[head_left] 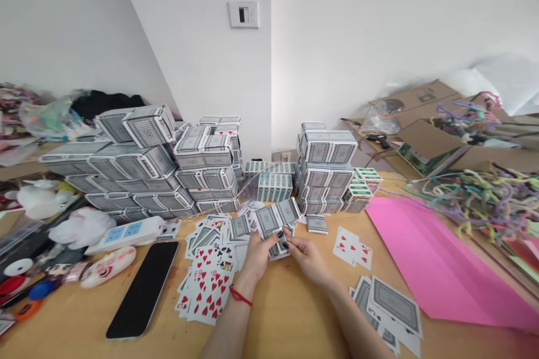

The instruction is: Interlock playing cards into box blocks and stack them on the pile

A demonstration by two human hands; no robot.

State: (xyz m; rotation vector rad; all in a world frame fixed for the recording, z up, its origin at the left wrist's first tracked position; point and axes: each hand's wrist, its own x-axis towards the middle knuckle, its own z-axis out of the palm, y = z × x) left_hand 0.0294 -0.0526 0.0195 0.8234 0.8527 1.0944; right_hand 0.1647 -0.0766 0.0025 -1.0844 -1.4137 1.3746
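Low over the middle of the table, both my hands are closed on a joined piece of playing cards (268, 221) with grey patterned backs. My left hand (257, 252), with a red string at the wrist, grips its left and lower part. The fingertips of my right hand (306, 258), with dark nails, pinch its lower right edge; exactly how the cards are joined there is hidden. Left of my hands lies a spread of loose face-up cards (209, 286), mostly hearts. Just behind, a face-down card stack (316, 224) rests on the table.
Tall stacks of folded-card blocks stand at the left (151, 165) and right (328, 148). Green card boxes (274, 187) sit between them. A phone (143, 290), a power strip (126, 233), pink paper (438, 269) and more loose cards (396, 305) lie around.
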